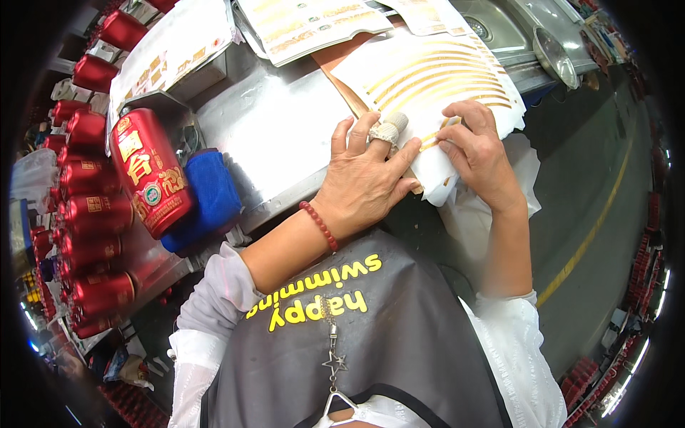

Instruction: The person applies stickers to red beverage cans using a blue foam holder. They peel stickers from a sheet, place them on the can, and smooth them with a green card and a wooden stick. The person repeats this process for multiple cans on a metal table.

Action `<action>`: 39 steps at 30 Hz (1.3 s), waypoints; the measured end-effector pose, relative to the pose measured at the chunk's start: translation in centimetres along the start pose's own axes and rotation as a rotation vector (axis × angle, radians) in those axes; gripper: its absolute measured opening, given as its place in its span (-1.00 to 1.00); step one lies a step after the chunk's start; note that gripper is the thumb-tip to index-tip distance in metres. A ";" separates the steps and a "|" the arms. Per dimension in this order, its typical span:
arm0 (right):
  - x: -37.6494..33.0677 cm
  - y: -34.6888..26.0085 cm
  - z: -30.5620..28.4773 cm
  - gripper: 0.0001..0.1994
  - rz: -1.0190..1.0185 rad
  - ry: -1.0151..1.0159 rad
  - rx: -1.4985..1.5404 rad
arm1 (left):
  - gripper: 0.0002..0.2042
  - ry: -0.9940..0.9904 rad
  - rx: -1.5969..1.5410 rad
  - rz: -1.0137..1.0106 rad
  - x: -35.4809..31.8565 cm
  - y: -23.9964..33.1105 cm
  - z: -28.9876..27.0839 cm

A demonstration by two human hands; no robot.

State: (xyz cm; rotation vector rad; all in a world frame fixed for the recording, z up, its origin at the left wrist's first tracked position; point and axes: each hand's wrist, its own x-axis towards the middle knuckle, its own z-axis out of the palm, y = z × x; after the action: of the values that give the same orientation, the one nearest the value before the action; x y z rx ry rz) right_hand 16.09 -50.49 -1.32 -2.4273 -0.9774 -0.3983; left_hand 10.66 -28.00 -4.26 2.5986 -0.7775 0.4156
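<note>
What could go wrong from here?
Judging from this view:
1. The gold strip at the right hand's fingertips might crease or tear if pulled unevenly.
2. The sheet could shift if the left hand lifts; its near end juts past the table.
3. The red bottle, leaning on blue cloth, might roll if bumped.
</note>
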 end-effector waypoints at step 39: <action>0.8 -1.2 0.2 -0.88 -0.014 -0.045 0.048 | -0.63 0.146 -0.091 0.006 0.5 -1.6 0.7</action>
State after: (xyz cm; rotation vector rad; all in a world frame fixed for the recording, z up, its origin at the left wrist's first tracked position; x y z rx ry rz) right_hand 15.77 -49.17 -0.73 -2.3970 -1.0117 -0.3224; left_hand 12.09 -27.33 -5.15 2.4505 -0.7374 0.5522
